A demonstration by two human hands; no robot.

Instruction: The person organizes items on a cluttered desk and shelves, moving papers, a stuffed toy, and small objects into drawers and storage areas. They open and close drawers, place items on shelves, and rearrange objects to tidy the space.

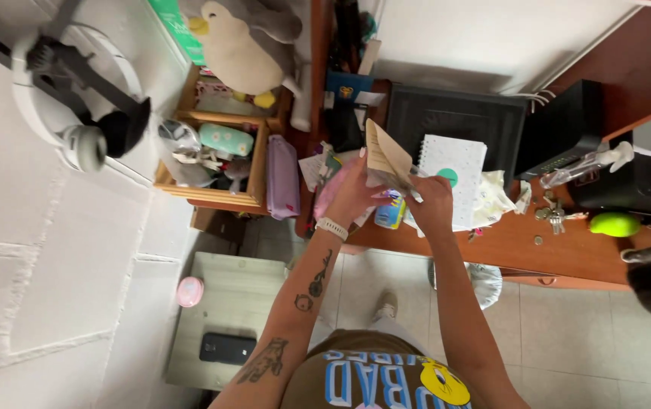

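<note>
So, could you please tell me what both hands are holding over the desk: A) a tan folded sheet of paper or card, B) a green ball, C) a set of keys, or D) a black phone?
A: the left hand and right hand both grip a tan folded sheet of paper or card, while the keys and green ball lie on the desk and the black phone lies on a low table.

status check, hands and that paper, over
Left hand and right hand both grip tan folded paper, raised above cluttered desk. Spiral notebook behind. Nothing blocking.
</note>
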